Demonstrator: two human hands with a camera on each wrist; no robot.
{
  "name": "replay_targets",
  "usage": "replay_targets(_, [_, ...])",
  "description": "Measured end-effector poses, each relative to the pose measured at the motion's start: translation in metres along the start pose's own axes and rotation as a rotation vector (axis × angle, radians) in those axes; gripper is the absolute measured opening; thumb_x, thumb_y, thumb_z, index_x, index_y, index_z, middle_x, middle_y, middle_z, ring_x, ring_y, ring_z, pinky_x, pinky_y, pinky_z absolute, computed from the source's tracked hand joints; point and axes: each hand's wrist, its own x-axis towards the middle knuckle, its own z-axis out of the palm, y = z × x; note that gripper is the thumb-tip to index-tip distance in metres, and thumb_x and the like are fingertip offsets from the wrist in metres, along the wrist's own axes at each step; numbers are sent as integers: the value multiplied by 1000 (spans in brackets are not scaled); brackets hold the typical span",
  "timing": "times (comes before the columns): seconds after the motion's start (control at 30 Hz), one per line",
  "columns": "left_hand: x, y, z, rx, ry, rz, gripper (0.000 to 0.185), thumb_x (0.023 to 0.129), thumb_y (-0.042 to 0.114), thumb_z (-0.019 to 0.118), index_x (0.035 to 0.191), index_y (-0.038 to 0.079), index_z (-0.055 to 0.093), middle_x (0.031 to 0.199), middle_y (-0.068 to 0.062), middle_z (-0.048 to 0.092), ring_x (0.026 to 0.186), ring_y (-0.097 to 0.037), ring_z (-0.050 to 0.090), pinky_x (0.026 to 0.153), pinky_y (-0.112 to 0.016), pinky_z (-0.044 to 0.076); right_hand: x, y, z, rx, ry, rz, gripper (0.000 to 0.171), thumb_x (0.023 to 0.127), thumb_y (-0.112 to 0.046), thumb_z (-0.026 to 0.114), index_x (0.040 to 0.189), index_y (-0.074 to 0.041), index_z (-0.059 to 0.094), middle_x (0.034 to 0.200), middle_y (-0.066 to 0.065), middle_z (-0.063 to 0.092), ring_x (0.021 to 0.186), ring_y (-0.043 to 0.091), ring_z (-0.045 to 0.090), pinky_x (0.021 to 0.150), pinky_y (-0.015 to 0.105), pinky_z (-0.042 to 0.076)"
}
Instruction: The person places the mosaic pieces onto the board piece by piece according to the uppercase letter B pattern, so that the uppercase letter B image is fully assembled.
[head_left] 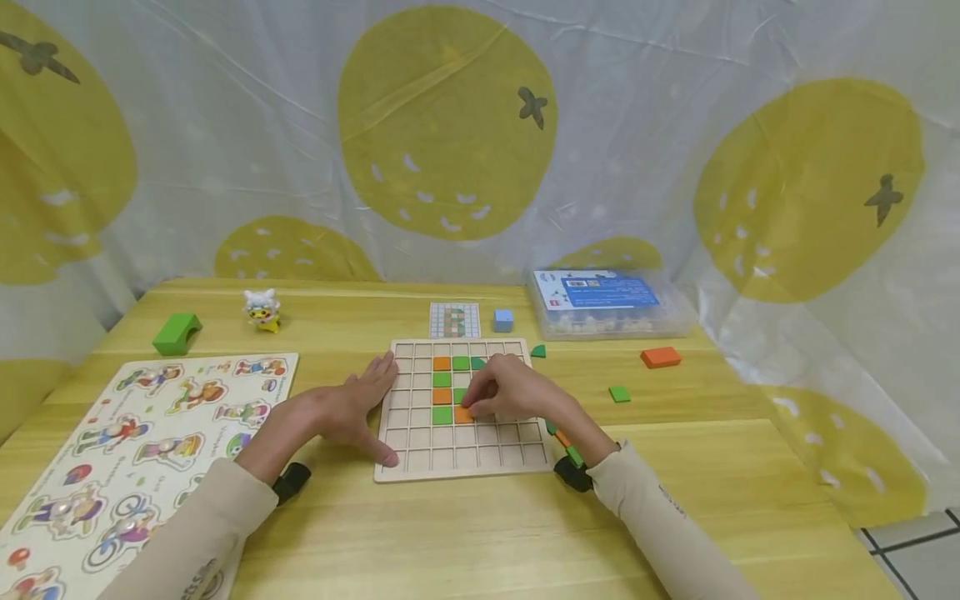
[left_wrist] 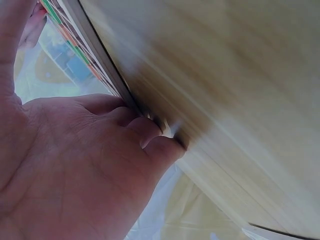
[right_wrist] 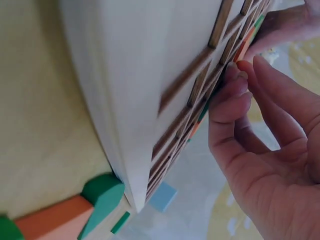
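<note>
A wooden grid board [head_left: 480, 461] lies on the table with orange and green tiles set in several of its squares. My left hand [head_left: 347, 410] rests along the board's left edge, thumb and fingers spread apart. In the left wrist view its fingertips touch the board's side. Over the middle of the board, my right hand [head_left: 519, 390] pinches an orange square tile [head_left: 464, 414] beside a green tile [head_left: 442, 415]. The right wrist view shows thumb and fingers meeting at that tile. This hand hides some squares to the right.
Behind the board are a small printed pattern card [head_left: 454, 320], a blue cube [head_left: 503, 321] and a clear plastic box [head_left: 611, 304]. Loose tiles [head_left: 619, 394] and an orange block [head_left: 661, 357] lie right. A picture puzzle board [head_left: 172, 417], green arch block [head_left: 177, 334] and figurine [head_left: 262, 311] occupy the left.
</note>
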Motion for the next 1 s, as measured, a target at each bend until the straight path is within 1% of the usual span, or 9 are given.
replay_targets(0.13, [-1,0,-1,3,3,1,139,82,48,94,169,-8,0,177,-27,-16,162,-54,-7,128,-71,8,-1,3,-2,5,-23,-32,9,95,-5,83,103,-6,86,98,-2,81,83,5,70,77,21,59])
replay_targets(0.23, [-1,0,-1,5,5,4,139,82,48,94,169,-8,1,177,-27,-15,162,-53,-8,128,-71,7,-4,9,-10,14,-33,-85,12,97,-7,81,108,-4,85,100,-1,81,83,6,70,78,23,60])
replay_targets(0.33, [-1,0,-1,4,5,6,139,82,48,94,169,-7,1,177,-27,-15,162,-54,-7,128,-71,8,-11,18,-24,20,-34,-164,17,99,-8,79,115,-2,83,101,0,81,85,9,71,80,28,62])
replay_targets(0.43, [-1,1,-1,-1,4,7,139,82,48,94,169,-8,1,177,-28,-15,162,-54,-7,127,-72,8,-24,30,-44,28,-25,-201,23,99,-9,79,120,1,80,99,0,79,87,12,70,82,33,63])
replay_targets(0.57, [1,0,0,-2,6,20,140,82,48,95,168,-9,1,177,-29,-14,162,-53,-8,128,-72,7,-47,54,-71,74,2,-160,27,98,-8,81,122,2,79,96,1,77,88,17,70,81,34,63])
replay_targets(0.73, [1,-1,0,-13,5,39,141,81,46,95,167,-11,0,176,-30,-15,163,-51,-9,128,-71,7,-80,95,-95,131,13,-89,31,94,-5,83,122,6,76,105,18,76,88,21,69,77,31,62])
replay_targets(0.83, [0,-2,-1,-17,6,44,141,81,45,96,167,-11,-1,176,-30,-16,163,-51,-10,127,-72,7,-93,117,-102,138,17,-58,33,91,-1,84,121,9,75,110,26,74,87,21,68,77,32,61])
replay_targets(0.93, [0,-3,-1,-17,8,54,141,81,44,96,167,-12,0,176,-30,-16,162,-51,-10,127,-72,6,-101,133,-104,133,22,-44,32,90,3,85,120,10,75,108,26,75,85,22,68,79,33,62])
replay_targets(1.0, [1,-4,-1,-20,5,63,141,81,45,96,167,-13,0,175,-31,-15,162,-52,-11,127,-73,5,-101,137,-103,118,28,-44,32,89,3,85,119,10,75,106,25,76,86,23,68,79,34,62])
